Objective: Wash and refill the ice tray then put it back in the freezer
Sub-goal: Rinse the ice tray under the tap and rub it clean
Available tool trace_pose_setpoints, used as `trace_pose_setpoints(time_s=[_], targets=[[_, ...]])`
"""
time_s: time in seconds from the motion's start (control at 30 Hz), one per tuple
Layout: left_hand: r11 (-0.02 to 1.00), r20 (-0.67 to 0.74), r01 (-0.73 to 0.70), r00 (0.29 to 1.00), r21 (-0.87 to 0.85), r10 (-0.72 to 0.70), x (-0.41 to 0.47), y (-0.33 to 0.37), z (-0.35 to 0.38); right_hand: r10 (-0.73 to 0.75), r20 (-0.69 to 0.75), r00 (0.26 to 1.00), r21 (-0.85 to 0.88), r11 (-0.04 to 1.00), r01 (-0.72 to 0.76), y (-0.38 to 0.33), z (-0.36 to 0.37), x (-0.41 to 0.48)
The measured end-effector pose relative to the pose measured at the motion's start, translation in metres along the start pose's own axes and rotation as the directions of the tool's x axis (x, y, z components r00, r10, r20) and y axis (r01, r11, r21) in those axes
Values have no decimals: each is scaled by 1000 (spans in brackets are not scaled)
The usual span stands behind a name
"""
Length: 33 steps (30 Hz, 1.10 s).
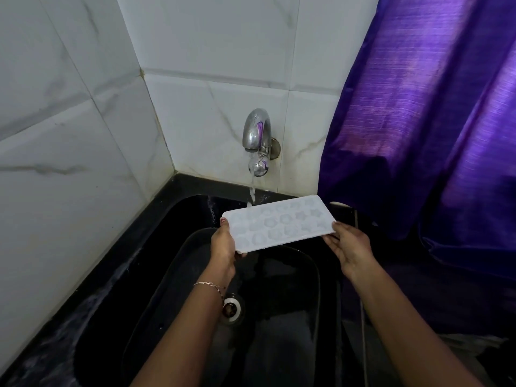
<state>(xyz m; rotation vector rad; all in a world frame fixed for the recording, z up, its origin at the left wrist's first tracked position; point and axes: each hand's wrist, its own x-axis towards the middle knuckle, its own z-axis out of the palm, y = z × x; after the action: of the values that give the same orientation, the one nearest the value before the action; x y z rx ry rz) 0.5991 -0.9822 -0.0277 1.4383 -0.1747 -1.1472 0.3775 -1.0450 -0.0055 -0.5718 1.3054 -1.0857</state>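
Observation:
A white ice tray (279, 222) with several star and round moulds is held level over the black sink (173, 275). My left hand (223, 247) grips its near left corner. My right hand (349, 245) holds its right end from below. A chrome tap (257, 132) on the tiled wall runs, and the water stream (252, 191) lands on the tray's far edge, left of its middle.
The sink drain (233, 308) lies below my left wrist, which wears a thin bracelet. White marble tiles cover the walls at the left and back. A purple curtain (432, 121) hangs at the right, over the dark counter edge.

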Motion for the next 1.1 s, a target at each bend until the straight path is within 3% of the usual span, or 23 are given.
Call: trace_pose_setpoints(time_s=[0.47, 0.67, 0.9, 1.1], targets=[[989, -231, -6, 973, -150, -29, -48, -34, -128, 148, 162, 976, -135, 983, -126, 76, 51, -54], [987, -380, -51, 925, -151, -10, -65, -40, -168, 219, 220, 950, -180, 967, -181, 102, 72, -70], [973, -478, -116, 878, -197, 8, -62, -32, -171, 292, 294, 910, -138, 955, -262, 90, 95, -68], [960, -454, -120, 891, -254, -8, -44, -19, -149, 290, 301, 909, -57, 956, -286, 68, 106, -55]])
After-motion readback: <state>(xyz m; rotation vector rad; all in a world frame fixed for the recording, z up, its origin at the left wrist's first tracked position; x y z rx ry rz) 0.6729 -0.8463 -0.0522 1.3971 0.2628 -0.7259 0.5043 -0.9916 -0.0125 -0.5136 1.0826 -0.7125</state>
